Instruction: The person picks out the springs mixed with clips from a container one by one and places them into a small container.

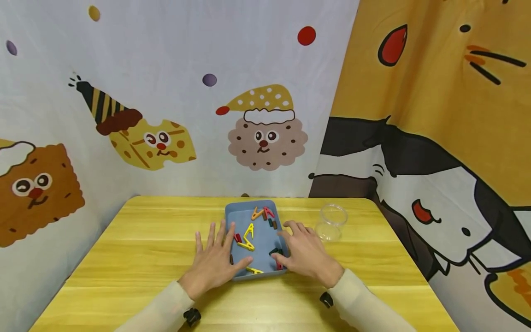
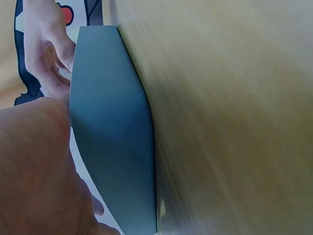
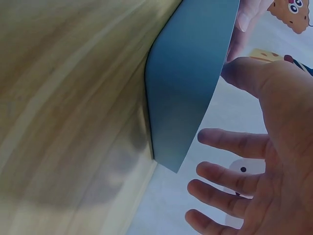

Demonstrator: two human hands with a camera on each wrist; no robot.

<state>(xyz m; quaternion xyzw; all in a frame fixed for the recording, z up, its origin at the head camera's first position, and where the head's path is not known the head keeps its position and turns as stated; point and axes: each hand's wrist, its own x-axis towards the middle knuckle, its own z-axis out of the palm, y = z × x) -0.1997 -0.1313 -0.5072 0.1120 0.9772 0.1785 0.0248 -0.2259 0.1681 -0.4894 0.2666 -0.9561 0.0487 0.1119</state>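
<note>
A blue-grey tray lies between my hands, holding yellow clips, an orange clip, a pink clip and several small red, brown and dark green pieces. My left hand is at the tray's left side, fingers straight and spread, thumb over the near part. At the right side is my right hand, its thumb reaching over the rim above dark green pieces. The right wrist view shows that hand's fingers spread apart beside the tray wall. Neither hand grips anything visible.
Right of the tray, a clear round container stands on the wooden table, with a transparent round shape at its near side. A printed cartoon curtain hangs behind the table's far edge.
</note>
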